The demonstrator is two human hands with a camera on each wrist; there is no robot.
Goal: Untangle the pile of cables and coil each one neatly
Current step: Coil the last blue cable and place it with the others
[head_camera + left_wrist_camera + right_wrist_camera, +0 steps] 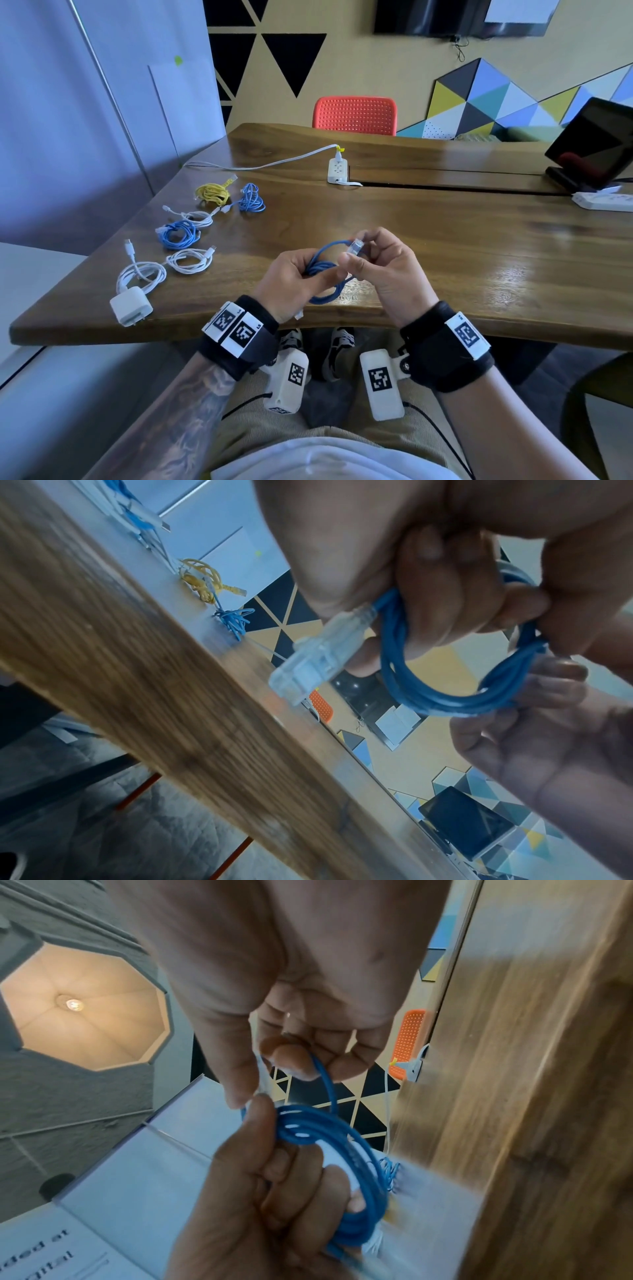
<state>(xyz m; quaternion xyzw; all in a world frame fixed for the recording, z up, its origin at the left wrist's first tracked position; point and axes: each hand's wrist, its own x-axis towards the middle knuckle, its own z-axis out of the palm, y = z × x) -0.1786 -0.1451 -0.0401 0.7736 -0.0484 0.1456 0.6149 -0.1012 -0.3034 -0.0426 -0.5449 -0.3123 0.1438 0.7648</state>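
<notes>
A blue network cable (324,271), wound into a small coil, is held just above the near edge of the wooden table (462,246). My left hand (308,272) grips the bundled loops (445,693), fingers curled round them. One clear plug (315,658) sticks out below that hand. My right hand (352,255) pinches the other clear plug (355,247) between thumb and fingertips, with a short blue loop arching from it to the coil (342,1137). In the right wrist view the right hand (274,1066) sits close above the left hand (274,1191).
Several coiled cables lie at the table's left: yellow (212,193), blue (251,198), white (197,219), blue (178,234), white (190,261), and a white one with a charger brick (131,305). A power strip (337,169), a tablet stand (596,144) and a red chair (354,116) lie beyond.
</notes>
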